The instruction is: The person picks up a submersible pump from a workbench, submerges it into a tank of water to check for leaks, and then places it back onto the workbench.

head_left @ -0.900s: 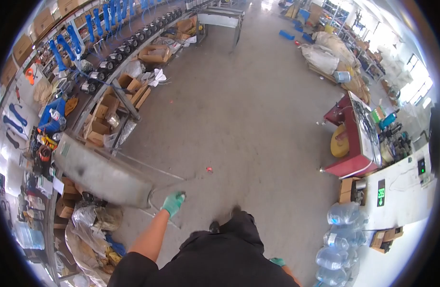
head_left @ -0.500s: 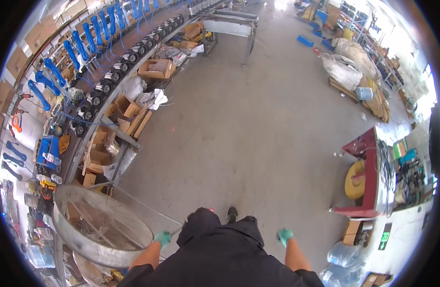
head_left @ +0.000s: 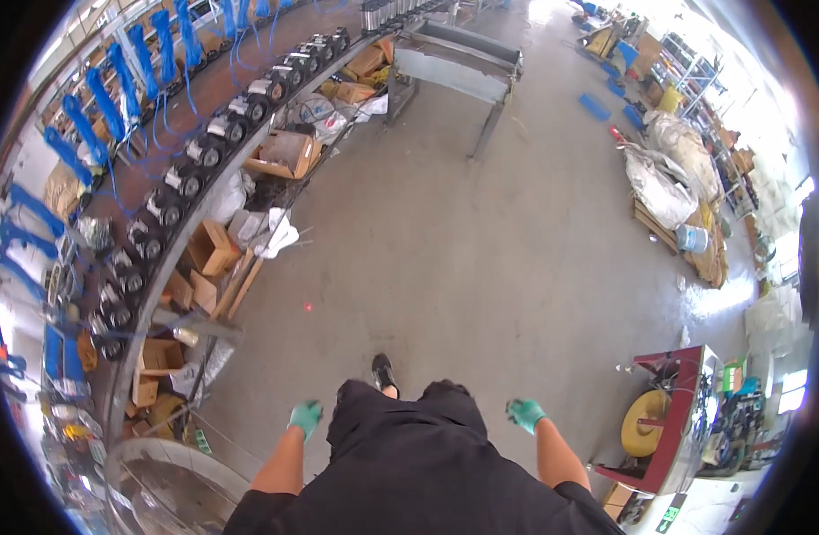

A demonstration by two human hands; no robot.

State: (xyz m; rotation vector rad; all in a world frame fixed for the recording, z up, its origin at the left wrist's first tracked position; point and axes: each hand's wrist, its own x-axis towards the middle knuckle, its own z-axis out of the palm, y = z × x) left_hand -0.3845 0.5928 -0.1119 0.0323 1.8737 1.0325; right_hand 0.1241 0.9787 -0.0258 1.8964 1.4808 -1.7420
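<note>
Gloved in green, my left hand [head_left: 307, 417] and right hand [head_left: 524, 414] hang well apart at my sides, loosely curled and released, with nothing in them that I can see. One dark shoe [head_left: 384, 370] shows ahead of my black clothing [head_left: 409, 446], so I judge I am mid-stride, with no handling under way. Near left is a fan [head_left: 173, 490], a round metal drum with wire mesh, apart from my hand. Near right stands a red metal frame [head_left: 679, 435] holding a dull yellow disc [head_left: 646, 423]. Ahead runs the smooth grey floor [head_left: 409, 223]. Along the left, a long brown tabletop [head_left: 218, 89] carries a row of motor-like units [head_left: 205, 150], stubby silver and black cylinders, lined up and out of my touch; how finished each one is, I cannot tell. Over them hang bundles of blue cable [head_left: 122, 80]. Beneath sit stiff cardboard boxes [head_left: 287, 153] and crumpled white sheeting [head_left: 280, 234]. Farther off stand a grey metal stand [head_left: 450, 69] on legs and, far right, bulging white sacks [head_left: 659, 187] and blue bins [head_left: 595, 106].
</note>
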